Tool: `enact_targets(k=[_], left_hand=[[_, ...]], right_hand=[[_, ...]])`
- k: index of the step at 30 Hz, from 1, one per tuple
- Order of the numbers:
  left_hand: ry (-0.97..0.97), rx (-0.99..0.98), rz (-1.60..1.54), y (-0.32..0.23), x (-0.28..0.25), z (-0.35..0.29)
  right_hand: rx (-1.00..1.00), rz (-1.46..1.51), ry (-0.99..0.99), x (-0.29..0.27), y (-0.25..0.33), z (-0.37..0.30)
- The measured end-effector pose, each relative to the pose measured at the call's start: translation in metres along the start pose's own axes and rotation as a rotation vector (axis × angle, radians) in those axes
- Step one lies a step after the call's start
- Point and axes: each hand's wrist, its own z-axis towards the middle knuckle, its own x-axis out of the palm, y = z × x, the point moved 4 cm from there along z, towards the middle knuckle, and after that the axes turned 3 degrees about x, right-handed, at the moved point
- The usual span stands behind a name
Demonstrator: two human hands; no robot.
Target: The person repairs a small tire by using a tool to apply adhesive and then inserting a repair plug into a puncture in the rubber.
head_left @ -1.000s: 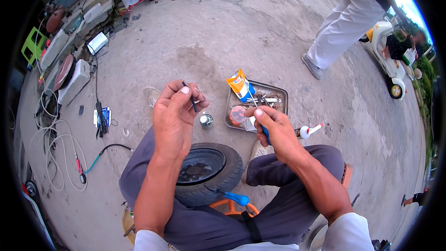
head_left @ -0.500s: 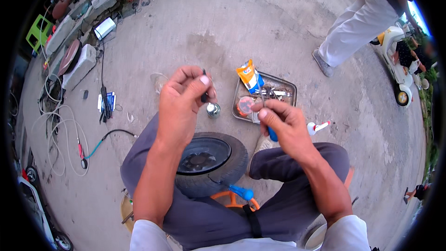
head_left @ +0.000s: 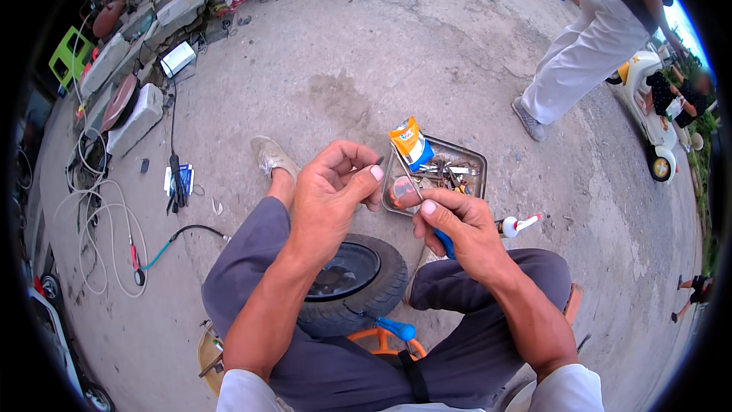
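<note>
Between the thumb and fingers of my left hand (head_left: 335, 191) a small dark strip (head_left: 380, 160) is pinched, its tip sticking out. My right hand (head_left: 465, 227) grips a blue-handled tool (head_left: 444, 244) with a thin metal shaft that points up and away from me. The two hands are close together, the strip a little left of the shaft. Below them a wheel with a black tyre (head_left: 385, 290) lies between my legs. A second blue-handled tool (head_left: 396, 329) sits at the tyre's near side, its shaft end reaching the tread.
Beyond my right hand a metal tray (head_left: 485, 164) holds an orange-and-blue pouch (head_left: 411, 143), a round clear tub (head_left: 404, 191) and loose tools. A white bottle (head_left: 515, 226) stands right of it. Air hoses (head_left: 126, 214) lie at left. A person (head_left: 583, 38) stands far right, near a scooter (head_left: 648, 107).
My left hand has moved right and slightly nearer to me, bringing the strip close to the tool's shaft. The right hand has come a little lower and keeps its grip.
</note>
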Motion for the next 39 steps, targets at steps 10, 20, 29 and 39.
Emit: enact_targets(k=[10,20,29,39], left_hand=[[-0.028,0.006,0.006,-0.002,-0.001,0.0],[-0.063,-0.009,0.035,-0.002,-0.002,0.0],[-0.028,-0.039,-0.009,0.001,-0.005,0.0],[-0.03,-0.057,0.037,-0.002,-0.006,0.0]], right_hand=[[-0.002,-0.056,0.003,0.006,-0.005,0.001],[-0.015,-0.137,-0.034,0.006,-0.005,0.001],[-0.06,-0.264,-0.059,0.007,0.001,-0.002],[-0.209,-0.458,-0.064,0.005,0.005,0.0]])
